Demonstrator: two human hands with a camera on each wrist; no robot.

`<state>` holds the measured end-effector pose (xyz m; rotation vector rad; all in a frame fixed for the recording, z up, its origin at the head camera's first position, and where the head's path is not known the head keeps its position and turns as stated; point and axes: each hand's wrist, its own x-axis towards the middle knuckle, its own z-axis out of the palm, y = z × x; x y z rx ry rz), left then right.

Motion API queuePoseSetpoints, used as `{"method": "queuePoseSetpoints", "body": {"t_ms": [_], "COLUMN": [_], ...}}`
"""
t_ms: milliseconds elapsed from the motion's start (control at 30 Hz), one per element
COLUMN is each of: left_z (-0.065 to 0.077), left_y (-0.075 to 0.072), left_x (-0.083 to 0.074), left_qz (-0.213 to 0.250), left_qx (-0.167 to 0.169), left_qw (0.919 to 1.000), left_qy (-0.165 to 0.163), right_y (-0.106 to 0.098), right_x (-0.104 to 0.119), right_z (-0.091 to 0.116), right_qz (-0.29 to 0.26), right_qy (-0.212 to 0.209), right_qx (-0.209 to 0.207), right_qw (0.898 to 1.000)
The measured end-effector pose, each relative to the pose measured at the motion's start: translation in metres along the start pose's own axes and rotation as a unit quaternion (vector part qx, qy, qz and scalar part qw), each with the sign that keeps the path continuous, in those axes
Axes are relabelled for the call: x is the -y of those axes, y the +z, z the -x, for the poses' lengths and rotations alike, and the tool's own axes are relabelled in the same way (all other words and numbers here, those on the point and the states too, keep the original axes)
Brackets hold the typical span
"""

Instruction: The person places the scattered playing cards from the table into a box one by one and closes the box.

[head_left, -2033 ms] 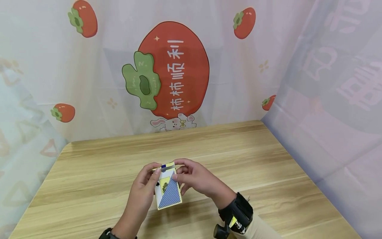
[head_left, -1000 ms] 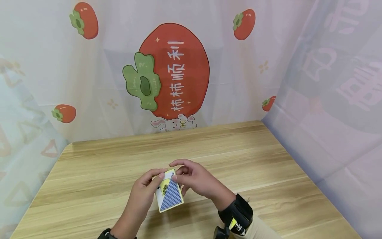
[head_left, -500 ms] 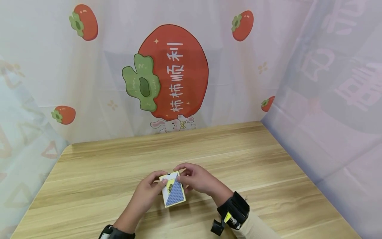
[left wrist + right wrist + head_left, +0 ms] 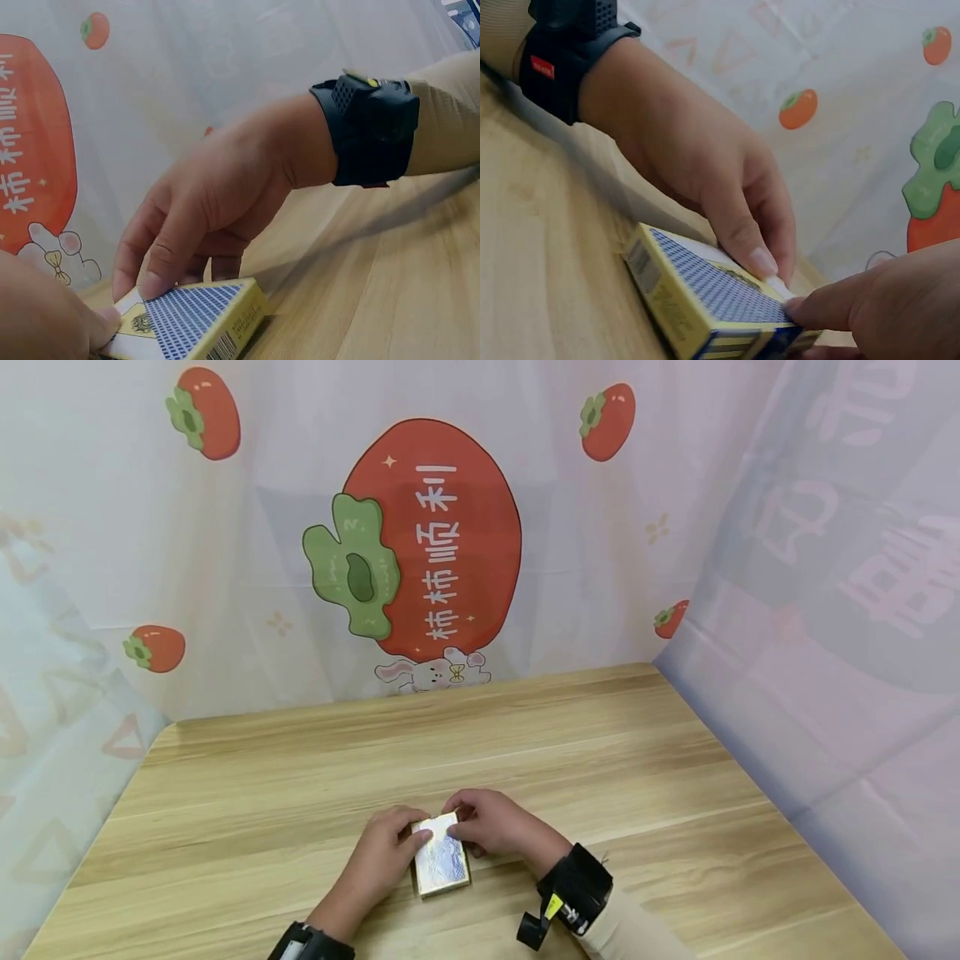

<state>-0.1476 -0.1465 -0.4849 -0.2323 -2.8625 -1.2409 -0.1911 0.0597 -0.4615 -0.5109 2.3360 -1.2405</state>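
A playing-card box (image 4: 442, 864) with a blue-and-white face and yellow edges is between both hands, low at the tabletop; glare whitens its face in the head view. My left hand (image 4: 381, 853) holds its far left corner, thumb on the face. At the far right corner my right hand (image 4: 497, 824) grips it, thumb also on top. The left wrist view shows a barcode on the side of the card box (image 4: 191, 315). In the right wrist view, the card box (image 4: 716, 289) is tilted, with a striped, dark-blue end near the right thumb.
The wooden table (image 4: 300, 777) spreads around the hands. A white cloth printed with red persimmons (image 4: 450, 543) hangs along its back edge, and more cloth (image 4: 840, 568) closes off the right side. Black camera straps (image 4: 576, 889) circle both wrists.
Earlier, the flap at the box's top end stood open; now it no longer stands up. Both hands have lowered the card box toward the table and shifted it slightly right.
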Motion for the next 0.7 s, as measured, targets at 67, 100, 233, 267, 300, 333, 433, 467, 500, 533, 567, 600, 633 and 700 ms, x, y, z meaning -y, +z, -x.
{"method": "queuePoseSetpoints", "body": {"t_ms": [67, 100, 233, 267, 300, 333, 433, 467, 500, 533, 567, 600, 633, 700], "left_z": [0.0, 0.0, 0.003, 0.004, 0.007, 0.01, 0.022, 0.026, 0.031, 0.034, 0.037, 0.038, 0.039, 0.038], "left_y": [0.002, 0.002, -0.008, -0.012, -0.017, -0.021, -0.03, -0.031, -0.032, -0.032, -0.031, -0.03, -0.03, -0.028], "left_x": [0.001, 0.0, -0.008, -0.012, -0.015, -0.018, -0.023, -0.023, -0.022, -0.021, -0.02, -0.018, -0.017, -0.015], "left_qz": [-0.023, -0.029, -0.045, -0.046, -0.05, -0.058, -0.092, -0.106, -0.118, -0.129, -0.136, -0.139, -0.142, -0.142], "left_qx": [-0.006, -0.007, 0.013, 0.022, 0.031, 0.041, 0.081, 0.094, 0.106, 0.114, 0.121, 0.123, 0.123, 0.12], "left_qw": [0.9997, 0.9995, 0.9989, 0.9987, 0.9982, 0.9972, 0.9899, 0.9861, 0.9824, 0.9789, 0.9766, 0.9752, 0.9743, 0.9739], "left_qy": [0.002, -0.001, -0.006, -0.002, 0.006, 0.023, 0.072, 0.086, 0.099, 0.11, 0.114, 0.119, 0.124, 0.129], "right_y": [0.003, 0.005, 0.007, 0.007, 0.007, 0.006, 0.007, 0.008, 0.01, 0.011, 0.013, 0.014, 0.015, 0.016], "right_x": [0.002, 0.005, 0.022, 0.027, 0.031, 0.034, 0.037, 0.036, 0.034, 0.031, 0.028, 0.025, 0.021, 0.015], "right_z": [0.0, 0.001, 0.011, 0.015, 0.019, 0.024, 0.036, 0.039, 0.042, 0.044, 0.045, 0.046, 0.047, 0.047], "right_qz": [0.07, 0.107, 0.233, 0.251, 0.269, 0.286, 0.34, 0.356, 0.368, 0.377, 0.385, 0.387, 0.388, 0.384], "right_qy": [-0.013, -0.02, -0.041, -0.044, -0.048, -0.053, -0.075, -0.082, -0.089, -0.096, -0.102, -0.107, -0.11, -0.117], "right_qx": [-0.017, -0.023, -0.029, -0.025, -0.017, -0.009, 0.014, 0.023, 0.028, 0.032, 0.032, 0.031, 0.029, 0.022], "right_qw": [0.997, 0.994, 0.971, 0.967, 0.962, 0.957, 0.937, 0.931, 0.925, 0.921, 0.917, 0.915, 0.915, 0.916]}}
